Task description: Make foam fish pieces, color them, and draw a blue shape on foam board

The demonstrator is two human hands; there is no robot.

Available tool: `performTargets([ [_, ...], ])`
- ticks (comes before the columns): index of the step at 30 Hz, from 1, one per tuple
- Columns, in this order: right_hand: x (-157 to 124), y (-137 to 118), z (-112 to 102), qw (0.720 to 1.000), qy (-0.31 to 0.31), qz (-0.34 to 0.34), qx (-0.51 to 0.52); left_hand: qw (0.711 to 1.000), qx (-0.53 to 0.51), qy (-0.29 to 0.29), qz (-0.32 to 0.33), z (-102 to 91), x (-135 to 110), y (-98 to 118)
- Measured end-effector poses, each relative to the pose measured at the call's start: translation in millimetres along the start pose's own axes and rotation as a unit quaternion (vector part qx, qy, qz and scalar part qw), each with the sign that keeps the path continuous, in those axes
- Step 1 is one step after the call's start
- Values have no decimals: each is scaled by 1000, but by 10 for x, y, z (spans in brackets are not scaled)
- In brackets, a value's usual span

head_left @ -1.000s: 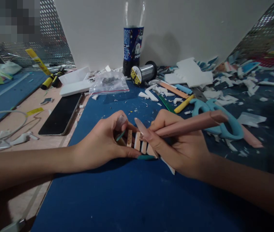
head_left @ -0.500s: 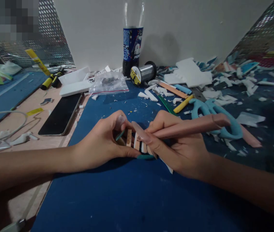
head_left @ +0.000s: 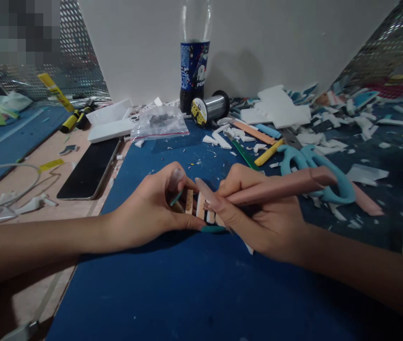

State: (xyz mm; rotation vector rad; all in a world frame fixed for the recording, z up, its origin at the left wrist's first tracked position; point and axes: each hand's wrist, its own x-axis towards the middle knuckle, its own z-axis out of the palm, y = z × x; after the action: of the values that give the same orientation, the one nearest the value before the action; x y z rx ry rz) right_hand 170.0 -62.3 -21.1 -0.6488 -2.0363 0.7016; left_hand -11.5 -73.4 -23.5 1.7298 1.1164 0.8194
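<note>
My left hand point(head_left: 151, 203) is closed around a small layered foam piece point(head_left: 200, 208) with peach, white and dark strips and a teal edge. Tiny dark dots mark its peach strips. From the other side my right hand point(head_left: 269, 222) meets the same piece, its thumb lying over the strips. A thick pinkish-brown stick-like tool point(head_left: 283, 187) is gripped in that hand like a pen; its working tip is hidden by the fingers. Below the right hand a thin white scrap point(head_left: 249, 248) pokes out. Both hands are low over the blue mat point(head_left: 173, 284).
Light-blue scissors point(head_left: 345, 189) lie beyond my right hand, among white foam scraps point(head_left: 329, 139) and green and yellow sticks point(head_left: 269, 152). Farther back stand a Pepsi bottle point(head_left: 195, 66), a wire spool point(head_left: 210, 110) and a zip bag point(head_left: 160, 122). A phone point(head_left: 89, 170) lies left.
</note>
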Motion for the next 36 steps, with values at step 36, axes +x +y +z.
performTargets([
  [36, 34, 115, -15, 988, 149, 39, 14, 996, 68, -38, -42, 9, -22, 40],
])
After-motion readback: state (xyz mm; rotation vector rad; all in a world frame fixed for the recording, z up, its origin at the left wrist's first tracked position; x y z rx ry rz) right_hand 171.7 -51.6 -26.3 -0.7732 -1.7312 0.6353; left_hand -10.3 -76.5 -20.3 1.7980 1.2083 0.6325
